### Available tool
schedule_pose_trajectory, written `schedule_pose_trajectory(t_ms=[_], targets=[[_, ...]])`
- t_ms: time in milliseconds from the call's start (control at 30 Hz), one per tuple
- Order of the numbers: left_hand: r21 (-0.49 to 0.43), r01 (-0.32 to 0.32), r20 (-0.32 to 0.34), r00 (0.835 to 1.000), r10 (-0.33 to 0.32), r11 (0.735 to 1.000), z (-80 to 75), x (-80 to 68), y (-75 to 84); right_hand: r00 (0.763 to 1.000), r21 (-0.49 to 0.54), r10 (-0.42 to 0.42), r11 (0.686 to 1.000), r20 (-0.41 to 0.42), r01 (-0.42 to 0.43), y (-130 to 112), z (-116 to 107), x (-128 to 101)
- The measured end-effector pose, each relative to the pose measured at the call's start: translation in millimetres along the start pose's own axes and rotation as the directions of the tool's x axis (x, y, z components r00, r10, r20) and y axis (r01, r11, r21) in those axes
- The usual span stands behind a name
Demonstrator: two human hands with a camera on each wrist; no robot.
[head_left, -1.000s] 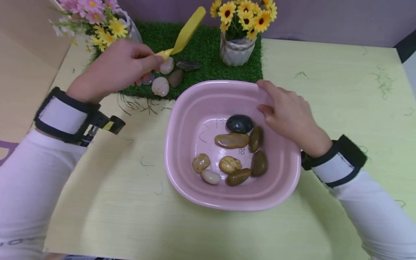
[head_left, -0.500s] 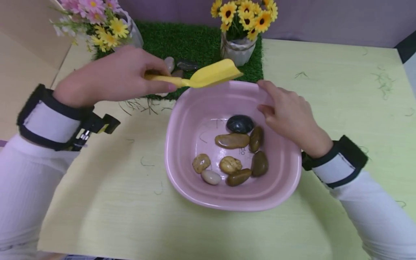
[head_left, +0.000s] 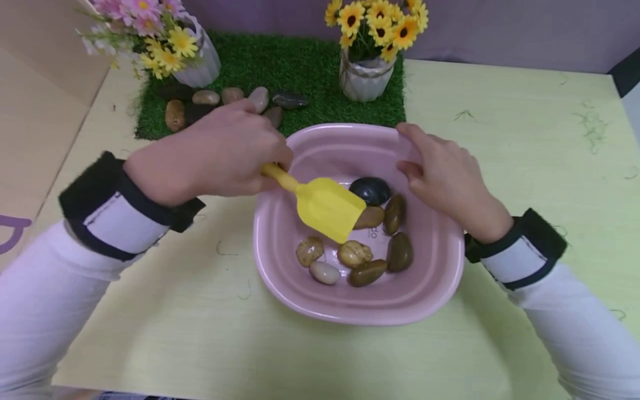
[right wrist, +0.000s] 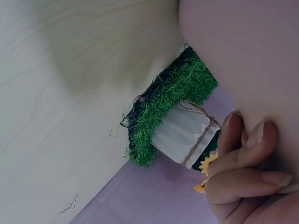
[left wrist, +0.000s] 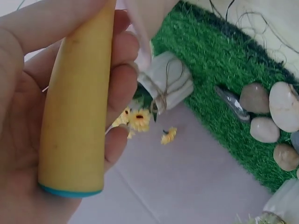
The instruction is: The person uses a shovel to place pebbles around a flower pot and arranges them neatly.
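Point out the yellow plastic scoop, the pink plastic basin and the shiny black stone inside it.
yellow plastic scoop (head_left: 330, 208), head view, middle of the flat blade.
pink plastic basin (head_left: 350, 311), head view, bare near rim.
shiny black stone (head_left: 372, 190), head view, top of its exposed surface.

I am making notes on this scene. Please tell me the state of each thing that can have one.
left hand: grips the yellow scoop by its handle
yellow scoop: blade down inside the basin, empty
right hand: fingers hold the pink basin at its far rim
pink basin: upright on the table, stones lying in it
sunflower vase: upright on the grass mat
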State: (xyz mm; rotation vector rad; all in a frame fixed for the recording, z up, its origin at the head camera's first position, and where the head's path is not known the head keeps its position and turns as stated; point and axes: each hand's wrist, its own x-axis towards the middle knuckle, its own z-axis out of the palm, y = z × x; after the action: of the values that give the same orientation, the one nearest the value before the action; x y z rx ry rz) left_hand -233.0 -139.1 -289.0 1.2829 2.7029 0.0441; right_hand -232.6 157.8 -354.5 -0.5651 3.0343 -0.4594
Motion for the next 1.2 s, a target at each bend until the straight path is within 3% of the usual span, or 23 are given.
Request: schedule_pose_trajectory(t_ms=[167,400,600,733,967,1133,1200], targets=[[0.037,-0.020,-0.002,1.000,0.020,0.999,7.1,6.3,6.9,1.000,0.007,-0.003,1.000,-0.004,0.003,1.5,1.3,-0.2],[0.142,-0.027,0.049,0.999,0.020,0.989,10.5,11.4,13.1,1.000,0.005,0.006,1.000,0.003,-0.006,2.3,1.9,-0.5],[0.305,-0.057,-0.092,0.992,0.089,0.951,23.6,14.1,21.4,1.000,0.008,0.003,1.000,0.000,-0.003,2.6,3.1,-0.7],[0.372,-0.056,-0.136,0.984,0.114,0.927,41.0,17.8,29.5,1.000,0.017,0.008,1.000,0.003,-0.008,2.0,4.2,-1.1],[0.368,-0.095,-0.156,0.974,0.162,0.925,61.5,23.6,22.5,1.000,0.021,0.000,1.000,-0.006,0.000,0.8,4.5,-1.0],[0.337,-0.128,-0.200,0.958,0.204,0.933,66.9,27.8,21.8,1.000,0.015,0.001,1.000,-0.008,-0.001,1.0,2.9,-0.4],[0.330,-0.135,-0.192,0.959,0.207,0.934,67.2,29.2,23.3,1.000,0.013,0.002,1.000,-0.010,-0.002,1.3,2.5,-0.2]])
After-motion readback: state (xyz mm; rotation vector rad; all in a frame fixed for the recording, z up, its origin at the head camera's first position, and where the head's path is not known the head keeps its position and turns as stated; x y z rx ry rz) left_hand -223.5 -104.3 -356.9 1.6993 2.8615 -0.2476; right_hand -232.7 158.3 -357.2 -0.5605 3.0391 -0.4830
